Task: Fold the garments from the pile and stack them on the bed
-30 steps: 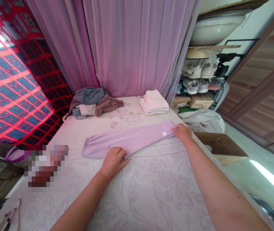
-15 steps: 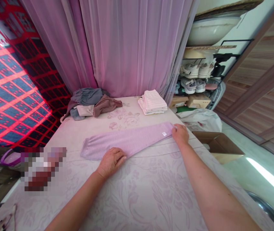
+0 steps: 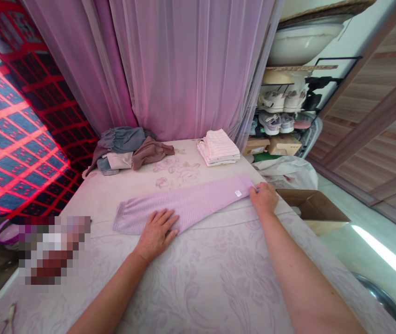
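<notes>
A pair of light purple striped pants (image 3: 198, 199), folded lengthwise, lies flat across the bed. One elasticated cuff points left, and a small white label shows near the waist end on the right. My left hand (image 3: 156, 233) rests flat on the lower edge of the pants, fingers spread. At the waistband corner, my right hand (image 3: 264, 197) pinches the fabric between thumb and fingers. Behind the pants sits a neat stack of folded pale pink striped clothes (image 3: 218, 147). To its left is a loose heap of grey and brown clothes (image 3: 128, 148).
The bed's floral sheet (image 3: 198, 287) spreads under everything. Purple curtains (image 3: 191, 69) hang behind. At the right stand a shoe rack (image 3: 281, 102), a white plastic bag (image 3: 288, 171) and an open cardboard box (image 3: 309, 206). A blurred-out patch (image 3: 55, 250) covers something at the left.
My left hand has opened from loosely curled fingers to spread ones, flat on the pants. My right hand keeps its pinch at the waist corner. The view has shifted slightly.
</notes>
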The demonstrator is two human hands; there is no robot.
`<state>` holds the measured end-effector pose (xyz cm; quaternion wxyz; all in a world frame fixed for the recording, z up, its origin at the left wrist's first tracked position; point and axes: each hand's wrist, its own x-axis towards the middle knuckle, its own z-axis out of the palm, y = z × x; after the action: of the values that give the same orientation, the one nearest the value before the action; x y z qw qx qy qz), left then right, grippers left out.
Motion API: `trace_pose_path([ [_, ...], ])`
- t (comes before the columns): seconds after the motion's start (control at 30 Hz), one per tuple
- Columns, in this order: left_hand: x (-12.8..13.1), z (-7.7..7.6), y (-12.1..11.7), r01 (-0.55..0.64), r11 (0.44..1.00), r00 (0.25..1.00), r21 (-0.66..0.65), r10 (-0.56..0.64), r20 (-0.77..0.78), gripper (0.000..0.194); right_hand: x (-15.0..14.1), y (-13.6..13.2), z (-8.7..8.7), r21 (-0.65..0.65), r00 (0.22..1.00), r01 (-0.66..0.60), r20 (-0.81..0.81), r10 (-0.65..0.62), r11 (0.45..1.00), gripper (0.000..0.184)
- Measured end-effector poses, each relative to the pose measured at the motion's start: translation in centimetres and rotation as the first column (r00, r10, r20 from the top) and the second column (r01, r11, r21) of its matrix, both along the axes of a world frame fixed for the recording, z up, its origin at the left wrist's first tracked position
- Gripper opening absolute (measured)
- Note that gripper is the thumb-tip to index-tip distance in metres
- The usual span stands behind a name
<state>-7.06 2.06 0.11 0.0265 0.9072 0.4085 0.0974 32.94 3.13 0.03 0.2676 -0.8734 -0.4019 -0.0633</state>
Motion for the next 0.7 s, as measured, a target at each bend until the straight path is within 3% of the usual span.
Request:
trace_pose_path([
  [0.1,0.0,-0.2,0.1,-0.003,1.000,1.000,0.018,0.003,0.003,0.048,-0.1,-0.1,-0.3,-0.040,0.999,0.029,-0.030,-0.030,0.999,0.030],
  [0.2,0.0,-0.3,0.1,-0.001,0.999,1.000,0.032,0.000,0.016,0.048,-0.5,-0.3,-0.2,0.014,0.999,0.019,-0.033,-0.019,1.000,0.042],
  [0.33,0.0,-0.3,0.1,-0.005,1.000,1.000,0.027,0.005,0.013,0.049,-2.4,-0.4,0.5,0.092,0.980,-0.138,0.158,0.122,0.986,0.047],
  [0.43,0.1,-0.2,0.0,-0.013,1.000,1.000,0.015,0.013,-0.007,0.051,-4.3,-0.1,0.6,-0.087,0.911,-0.308,0.260,0.320,0.948,0.050],
  [0.5,0.2,-0.1,0.0,-0.016,1.000,1.000,0.016,0.017,-0.019,0.052,-5.1,0.1,0.3,-0.295,0.889,-0.364,0.173,0.424,0.883,0.053],
  [0.6,0.3,-0.1,-0.1,-0.021,1.000,0.999,0.012,0.022,-0.046,0.053,-5.4,0.5,-0.1,-0.487,0.895,-0.372,0.038,0.445,0.790,0.058],
  [0.7,0.3,-0.1,-0.2,-0.025,1.000,0.997,0.000,0.024,-0.071,0.054,-5.9,0.5,0.1,-0.505,0.904,-0.350,0.040,0.427,0.789,0.058],
])
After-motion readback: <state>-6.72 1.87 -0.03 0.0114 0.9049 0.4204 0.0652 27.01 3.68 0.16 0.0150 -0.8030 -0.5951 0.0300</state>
